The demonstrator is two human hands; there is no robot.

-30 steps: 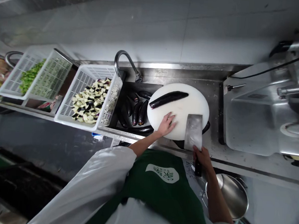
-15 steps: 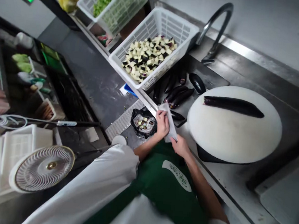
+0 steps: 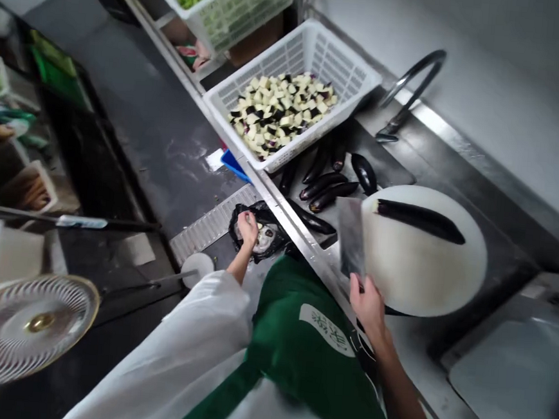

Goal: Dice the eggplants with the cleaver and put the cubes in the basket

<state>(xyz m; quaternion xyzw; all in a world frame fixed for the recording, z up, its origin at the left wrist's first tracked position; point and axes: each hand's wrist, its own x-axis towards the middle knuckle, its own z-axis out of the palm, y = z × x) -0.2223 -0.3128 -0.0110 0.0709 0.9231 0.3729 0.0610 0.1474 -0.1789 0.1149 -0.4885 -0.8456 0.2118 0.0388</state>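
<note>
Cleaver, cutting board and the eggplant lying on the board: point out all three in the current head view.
Cleaver (image 3: 351, 238): head view, middle of the blade.
Cutting board (image 3: 414, 272): head view, bare white surface.
Eggplant (image 3: 420, 221): head view, middle of its dark skin.

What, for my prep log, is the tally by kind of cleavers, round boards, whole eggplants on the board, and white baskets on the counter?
Cleaver: 1
Board: 1
Eggplant on it: 1
Baskets: 2
Total: 5
</note>
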